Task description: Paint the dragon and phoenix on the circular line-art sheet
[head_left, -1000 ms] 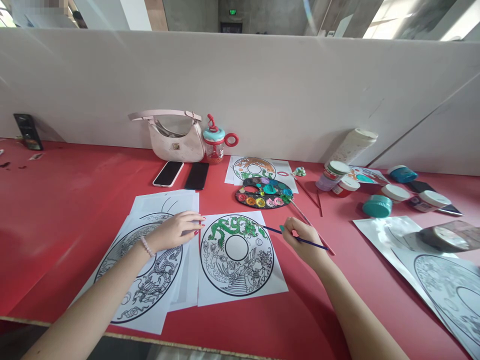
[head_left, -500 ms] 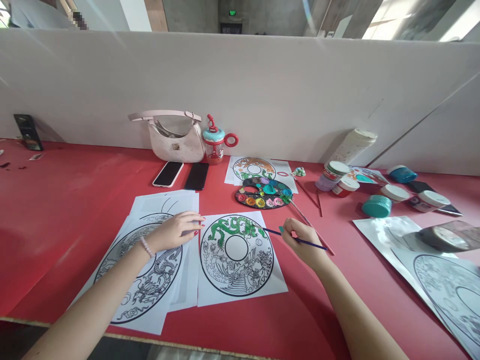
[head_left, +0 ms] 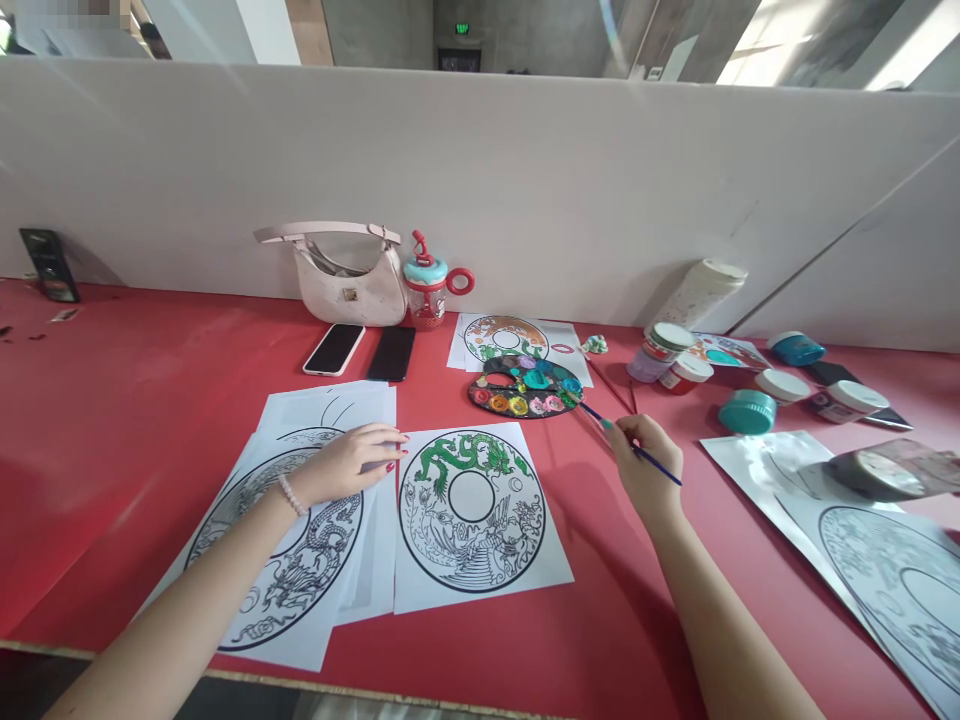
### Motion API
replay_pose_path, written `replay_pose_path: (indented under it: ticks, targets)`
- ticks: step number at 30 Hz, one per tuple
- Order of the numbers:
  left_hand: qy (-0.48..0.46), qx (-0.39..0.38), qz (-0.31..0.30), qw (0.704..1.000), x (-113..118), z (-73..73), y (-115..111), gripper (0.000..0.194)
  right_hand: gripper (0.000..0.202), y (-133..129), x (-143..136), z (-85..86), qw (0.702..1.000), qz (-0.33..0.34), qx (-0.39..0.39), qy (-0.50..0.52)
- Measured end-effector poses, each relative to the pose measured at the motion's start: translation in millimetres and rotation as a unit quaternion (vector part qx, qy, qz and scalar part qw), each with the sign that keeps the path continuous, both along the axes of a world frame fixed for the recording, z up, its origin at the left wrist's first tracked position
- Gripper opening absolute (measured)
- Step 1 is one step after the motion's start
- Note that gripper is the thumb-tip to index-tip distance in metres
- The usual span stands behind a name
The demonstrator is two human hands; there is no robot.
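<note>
My right hand (head_left: 646,465) pinches a thin dark-blue paintbrush (head_left: 660,466), its tip at the right end of the black paint palette (head_left: 536,406). The palette's wells hold red, orange, yellow, pink, teal and blue paint. With fingers stretched out, my left hand (head_left: 352,462) lies on the stacked printed sheets (head_left: 307,630), fingertips near the left edge of the coloring sheet (head_left: 555,560). On that sheet a round line drawing has a green-painted dragon at the top; the phoenix below is unpainted.
Behind the palette lies a partly painted sheet (head_left: 457,350). Two phones (head_left: 334,349), a pink handbag (head_left: 352,295) and a red-handled cup (head_left: 427,300) stand along the partition. Several paint jars (head_left: 748,412) sit at right, beside a jar of murky water (head_left: 877,475) on more sheets.
My right hand has moved right and away from me, carrying the paintbrush from the green dragon to the palette. My left hand has stayed in place.
</note>
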State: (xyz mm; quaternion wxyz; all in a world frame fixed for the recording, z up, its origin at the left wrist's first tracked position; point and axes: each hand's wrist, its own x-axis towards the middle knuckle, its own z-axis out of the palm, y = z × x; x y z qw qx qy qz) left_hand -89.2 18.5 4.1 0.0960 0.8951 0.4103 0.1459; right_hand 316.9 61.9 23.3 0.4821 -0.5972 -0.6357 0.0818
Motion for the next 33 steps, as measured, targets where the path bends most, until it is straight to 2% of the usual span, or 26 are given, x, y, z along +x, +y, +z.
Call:
replay_pose_path:
  ticks: [4, 11, 24, 29, 33]
  targets:
    - [0.008, -0.004, 0.005, 1.0, -0.4, -0.3, -1.3, 0.03, 0.03, 7.1, 7.7, -6.5, 1.0, -0.011, -0.02, 0.007]
    - [0.004, -0.008, 0.006, 1.0, -0.1, -0.6, -1.4, 0.031, 0.023, 11.8, 7.9, -13.9, 0.999, 0.007, -0.035, 0.02]
    - [0.004, -0.006, 0.01, 1.0, -0.4, -0.3, -1.4, 0.031, 0.016, 7.3, 5.6, -7.5, 0.999, -0.02, 0.007, 0.034]
    - [0.002, -0.009, 0.008, 1.0, -0.6, 0.0, -1.6, 0.03, 0.01, 6.8, 2.7, -5.7, 0.995, 0.003, 0.003, 0.101]
    - [-0.005, -0.007, 0.004, 1.0, -0.8, -0.7, -0.7, 0.03, 0.008, 2.0, -2.1, -3.1, 0.98, 0.089, -0.029, 0.177]
